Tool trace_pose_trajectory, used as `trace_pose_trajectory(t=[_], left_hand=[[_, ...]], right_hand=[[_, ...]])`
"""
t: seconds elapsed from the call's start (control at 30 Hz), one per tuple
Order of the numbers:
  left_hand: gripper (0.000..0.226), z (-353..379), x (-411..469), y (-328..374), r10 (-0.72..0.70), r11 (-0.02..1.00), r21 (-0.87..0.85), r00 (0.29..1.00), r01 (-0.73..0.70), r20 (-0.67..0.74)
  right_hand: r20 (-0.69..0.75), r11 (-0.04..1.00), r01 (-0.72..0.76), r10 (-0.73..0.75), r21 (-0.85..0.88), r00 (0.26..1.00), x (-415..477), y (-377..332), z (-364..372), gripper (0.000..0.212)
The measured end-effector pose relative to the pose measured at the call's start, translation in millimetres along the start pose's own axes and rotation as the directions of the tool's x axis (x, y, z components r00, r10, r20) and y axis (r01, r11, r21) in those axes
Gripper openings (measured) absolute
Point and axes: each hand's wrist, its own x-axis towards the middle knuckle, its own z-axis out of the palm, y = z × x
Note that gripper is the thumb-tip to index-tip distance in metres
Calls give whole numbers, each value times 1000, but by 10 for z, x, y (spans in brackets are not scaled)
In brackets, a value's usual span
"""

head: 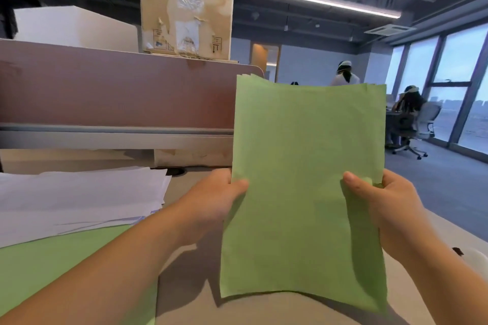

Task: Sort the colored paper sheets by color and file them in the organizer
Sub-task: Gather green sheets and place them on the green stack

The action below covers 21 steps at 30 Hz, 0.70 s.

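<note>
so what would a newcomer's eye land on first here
First the green sheets, held upright mid-frame, with the left hand and right hand gripping their side edges. Next, the white paper stack at left, lying over green paper, and the battered cardboard box above the partition.

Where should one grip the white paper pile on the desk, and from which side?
The white pile is probably best pinched at its right end, from the right: there the fanned edges lie free; its left runs out of view.
</note>
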Motion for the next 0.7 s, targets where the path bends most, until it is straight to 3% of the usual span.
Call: trace_pose_trajectory(t=[0.13,0.27,0.37,0.47,0.53,0.63,0.7], left_hand=[[12,-252,-102,191,-10,1000,-3,999,10,-43],[22,-573,-404,271,-36,999,3,991,37,-125],[26,-899,-728,231,-115,993,-17,979,114,-169],[13,-1278,-1106,172,-237,972,-46,954,232,-185],[15,-1581,-1384,77,-296,953,1,926,304,-236],[7,-2041,-1862,-85,-343,922,53,871,384,-352],[14,-2313,-2209,-156,-383,899,30,818,437,-429]], right_hand=[[101,987,-160,160,-1,982,-54,-204,15,13],[233,945,-323,302,54,924,-260,-254,268,20],[351,901,-418,357,114,865,-472,-289,572,17],[438,871,-475,383,122,814,-709,-336,951,23],[506,867,-492,391,77,769,-774,-276,1259,27],[603,859,-508,440,-66,665,-965,-182,1768,14],[631,845,-503,491,-179,600,-1144,-154,2104,11]])
